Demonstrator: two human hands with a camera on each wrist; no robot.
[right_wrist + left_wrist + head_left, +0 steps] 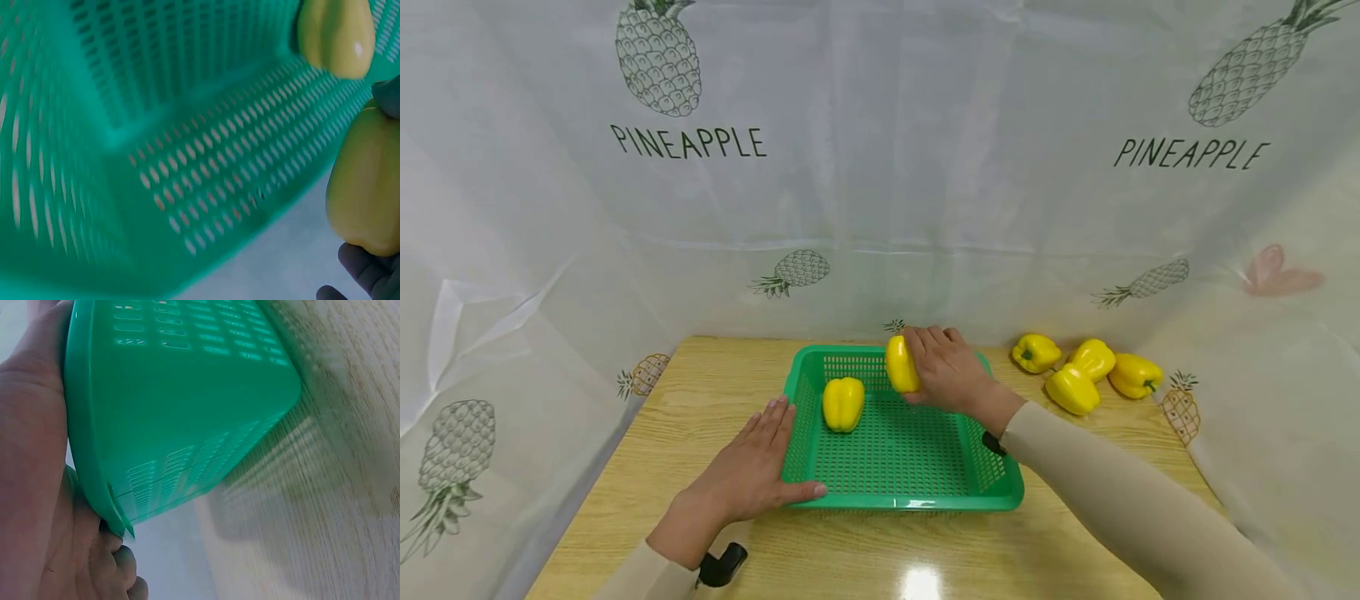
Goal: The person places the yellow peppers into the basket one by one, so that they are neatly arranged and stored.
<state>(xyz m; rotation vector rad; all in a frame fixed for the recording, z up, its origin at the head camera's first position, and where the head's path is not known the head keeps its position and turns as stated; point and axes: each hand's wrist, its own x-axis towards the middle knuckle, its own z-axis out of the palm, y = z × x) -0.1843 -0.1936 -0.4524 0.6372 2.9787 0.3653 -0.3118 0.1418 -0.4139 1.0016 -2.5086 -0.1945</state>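
Observation:
A green plastic basket (pixel 895 450) with slotted walls stands on the wooden table. Inside, toward its left wall, sits one yellow bell pepper (pixel 843 404). My right hand (pixel 947 371) grips another yellow bell pepper (pixel 901 364) over the back part of the basket; in the right wrist view this held pepper (pixel 365 181) is pinched between thumb and fingertips. My left hand (pixel 752 467) rests at the basket's front left corner, fingers straight along the left rim and thumb on the front rim. The left wrist view shows that hand (pixel 37 475) against the rim (pixel 81 425).
Right of the basket, several yellow bell peppers (pixel 1072 389) lie grouped on the table (pixel 700 400) near its back edge. A pale curtain (pixel 887 167) printed with pineapples hangs behind the table and along both sides.

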